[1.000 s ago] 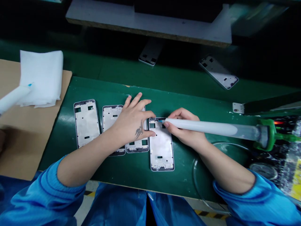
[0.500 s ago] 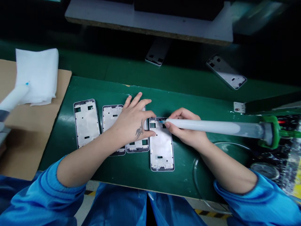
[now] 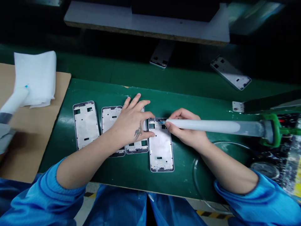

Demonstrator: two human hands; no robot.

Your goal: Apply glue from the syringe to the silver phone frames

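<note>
Several white phone frames lie in a row on a dark green mat [image 3: 131, 175]. My left hand [image 3: 133, 121] lies flat with fingers spread over the middle frames [image 3: 137, 147], its thumb against the left edge of the rightmost frame [image 3: 161, 147]. My right hand [image 3: 185, 130] grips a long white glue syringe [image 3: 211, 126] like a pen. Its blue tip touches the top of the rightmost frame. The leftmost frame [image 3: 86, 124] lies untouched.
Two more frames [image 3: 161, 56] [image 3: 230, 77] lie on the green belt behind. At left, folded white cloth [image 3: 35, 77] rests on cardboard [image 3: 30, 138], and another person's syringe [image 3: 13, 102] reaches in. A clear hose [image 3: 196, 175] loops at right.
My hands stay almost still on the frames. The two frames on the belt behind have drifted to the right. The other person's syringe at left has shifted slightly lower.
</note>
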